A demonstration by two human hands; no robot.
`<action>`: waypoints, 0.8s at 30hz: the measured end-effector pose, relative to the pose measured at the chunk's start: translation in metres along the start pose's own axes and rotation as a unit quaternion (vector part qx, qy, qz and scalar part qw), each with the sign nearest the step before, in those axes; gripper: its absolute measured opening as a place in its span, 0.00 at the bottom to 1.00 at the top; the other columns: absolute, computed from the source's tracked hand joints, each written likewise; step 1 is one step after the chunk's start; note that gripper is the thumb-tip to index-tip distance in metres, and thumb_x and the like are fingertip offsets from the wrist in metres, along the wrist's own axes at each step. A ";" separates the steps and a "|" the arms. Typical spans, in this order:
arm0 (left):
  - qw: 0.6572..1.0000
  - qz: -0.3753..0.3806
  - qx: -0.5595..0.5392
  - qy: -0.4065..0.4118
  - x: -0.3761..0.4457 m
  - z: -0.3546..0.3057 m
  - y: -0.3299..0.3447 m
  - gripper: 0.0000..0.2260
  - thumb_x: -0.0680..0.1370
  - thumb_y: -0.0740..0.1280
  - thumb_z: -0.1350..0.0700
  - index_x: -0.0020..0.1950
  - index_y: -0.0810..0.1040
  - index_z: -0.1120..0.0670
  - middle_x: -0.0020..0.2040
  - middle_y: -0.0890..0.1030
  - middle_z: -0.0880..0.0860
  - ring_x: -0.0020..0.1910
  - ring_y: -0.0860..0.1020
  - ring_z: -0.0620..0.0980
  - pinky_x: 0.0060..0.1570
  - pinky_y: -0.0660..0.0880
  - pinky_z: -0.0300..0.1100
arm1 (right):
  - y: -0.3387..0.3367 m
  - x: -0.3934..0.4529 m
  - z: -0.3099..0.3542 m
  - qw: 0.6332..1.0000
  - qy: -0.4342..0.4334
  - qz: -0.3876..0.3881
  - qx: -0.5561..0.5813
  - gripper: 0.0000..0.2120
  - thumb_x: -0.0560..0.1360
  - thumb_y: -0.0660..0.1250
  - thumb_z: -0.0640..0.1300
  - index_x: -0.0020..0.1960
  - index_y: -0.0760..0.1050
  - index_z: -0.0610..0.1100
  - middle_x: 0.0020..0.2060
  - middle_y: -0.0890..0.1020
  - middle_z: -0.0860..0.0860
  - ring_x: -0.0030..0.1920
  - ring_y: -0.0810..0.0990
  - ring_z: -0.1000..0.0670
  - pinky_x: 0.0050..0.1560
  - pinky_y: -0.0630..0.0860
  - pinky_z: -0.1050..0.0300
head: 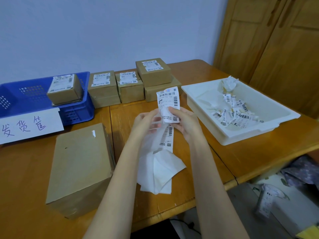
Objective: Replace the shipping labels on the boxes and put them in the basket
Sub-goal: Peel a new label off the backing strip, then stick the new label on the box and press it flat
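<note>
I am holding a strip of shipping labels [168, 107] up over the table [198, 152], both hands pinching it: my left hand [146, 123] is gripping the backing paper, my right hand [183, 121] is curling thumb and fingers round the printed label near its middle. The loose white backing [160, 171] is trailing down onto the wood below.

I am judging that I am peeling a fresh label free, so I am wanting to pull slowly and at a shallow angle, keeping the sticky face off my own fingers (a creased label will not lie flat).

The bare box [81, 168] is waiting just left of my arms, its top showing only a torn scrap of old label. One relabelled box [66, 90] is already sitting in the blue basket [20, 100]; more boxes [131, 83] are standing in a row behind, and the white tray [207, 94] is holding the torn scraps.
</note>
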State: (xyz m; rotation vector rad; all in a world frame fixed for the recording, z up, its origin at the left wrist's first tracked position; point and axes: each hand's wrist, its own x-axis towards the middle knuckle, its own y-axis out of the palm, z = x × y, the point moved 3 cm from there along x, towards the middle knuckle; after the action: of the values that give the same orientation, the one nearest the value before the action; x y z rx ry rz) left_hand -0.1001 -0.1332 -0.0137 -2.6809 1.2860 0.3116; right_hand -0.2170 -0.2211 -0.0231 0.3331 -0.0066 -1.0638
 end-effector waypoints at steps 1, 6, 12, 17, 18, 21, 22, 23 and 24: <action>0.999 0.025 -0.032 -0.013 0.000 0.001 0.002 0.17 0.79 0.69 0.50 0.63 0.74 0.58 0.53 0.84 0.54 0.46 0.84 0.48 0.49 0.79 0.41 | 0.001 -0.001 0.000 1.000 0.004 0.005 -0.002 0.12 0.76 0.70 0.40 0.59 0.80 0.44 0.51 0.85 0.48 0.52 0.83 0.49 0.49 0.81 0.57; 0.973 0.087 -0.212 -0.038 -0.005 0.004 0.006 0.11 0.79 0.67 0.65 0.61 0.77 0.65 0.48 0.86 0.58 0.44 0.86 0.50 0.45 0.82 0.38 | 0.002 -0.004 -0.001 1.000 0.015 0.017 0.001 0.15 0.75 0.70 0.37 0.61 0.79 0.45 0.52 0.85 0.48 0.47 0.82 0.52 0.39 0.76 0.63; 0.990 0.002 -0.133 -0.045 -0.008 0.004 0.004 0.07 0.76 0.69 0.70 0.52 0.79 0.60 0.45 0.84 0.59 0.38 0.83 0.49 0.36 0.80 0.34 | 0.000 -0.009 -0.002 0.999 0.003 -0.028 -0.035 0.12 0.73 0.70 0.33 0.55 0.81 0.44 0.49 0.85 0.48 0.43 0.82 0.53 0.36 0.76 0.65; 0.998 -0.045 0.025 -0.023 -0.011 -0.005 0.003 0.10 0.77 0.69 0.62 0.58 0.77 0.56 0.49 0.82 0.53 0.40 0.79 0.46 0.37 0.76 0.37 | 0.004 -0.015 -0.002 0.993 -0.022 -0.079 -0.080 0.09 0.74 0.67 0.34 0.46 0.79 0.47 0.44 0.85 0.52 0.43 0.83 0.53 0.40 0.80 0.61; 0.998 -0.038 0.046 -0.028 -0.013 -0.008 0.003 0.10 0.78 0.70 0.57 0.58 0.75 0.55 0.48 0.80 0.51 0.43 0.78 0.45 0.38 0.74 0.38 | 0.005 -0.016 0.000 0.994 -0.027 -0.070 -0.076 0.09 0.74 0.66 0.34 0.47 0.79 0.47 0.44 0.85 0.52 0.44 0.84 0.52 0.43 0.81 0.59; 0.995 -0.011 0.076 -0.060 -0.015 -0.014 0.002 0.15 0.80 0.66 0.43 0.56 0.71 0.52 0.54 0.78 0.50 0.52 0.76 0.49 0.56 0.75 0.47 | 0.011 -0.024 0.007 0.997 -0.037 -0.024 -0.063 0.11 0.74 0.65 0.34 0.48 0.80 0.48 0.44 0.86 0.52 0.46 0.84 0.52 0.47 0.81 0.56; 0.996 -0.001 0.063 -0.063 -0.018 -0.016 0.001 0.13 0.81 0.64 0.43 0.54 0.72 0.53 0.54 0.79 0.50 0.52 0.77 0.50 0.58 0.74 0.48 | 0.014 -0.026 0.009 0.997 -0.040 -0.010 -0.060 0.11 0.74 0.65 0.34 0.48 0.81 0.48 0.45 0.86 0.52 0.46 0.84 0.52 0.46 0.80 0.57; 0.998 0.001 0.033 -0.056 -0.020 -0.018 0.001 0.12 0.81 0.63 0.44 0.51 0.75 0.52 0.52 0.80 0.51 0.51 0.78 0.50 0.58 0.74 0.48 | 0.017 -0.029 0.010 0.997 -0.042 0.001 -0.057 0.11 0.74 0.65 0.34 0.49 0.81 0.47 0.45 0.86 0.51 0.45 0.83 0.53 0.43 0.80 0.59; 0.999 -0.008 -0.011 -0.041 -0.023 -0.020 -0.001 0.10 0.82 0.63 0.46 0.49 0.76 0.52 0.51 0.82 0.52 0.51 0.80 0.51 0.58 0.75 0.47 | 0.021 -0.032 0.012 0.998 -0.040 0.013 -0.055 0.11 0.74 0.65 0.34 0.51 0.81 0.46 0.45 0.86 0.50 0.44 0.83 0.53 0.41 0.79 0.61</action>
State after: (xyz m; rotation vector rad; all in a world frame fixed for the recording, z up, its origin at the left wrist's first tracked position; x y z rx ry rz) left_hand -0.1105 -0.1201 0.0114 -2.6641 1.2450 0.4305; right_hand -0.2168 -0.1881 -0.0013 0.1911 -0.0237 -1.0472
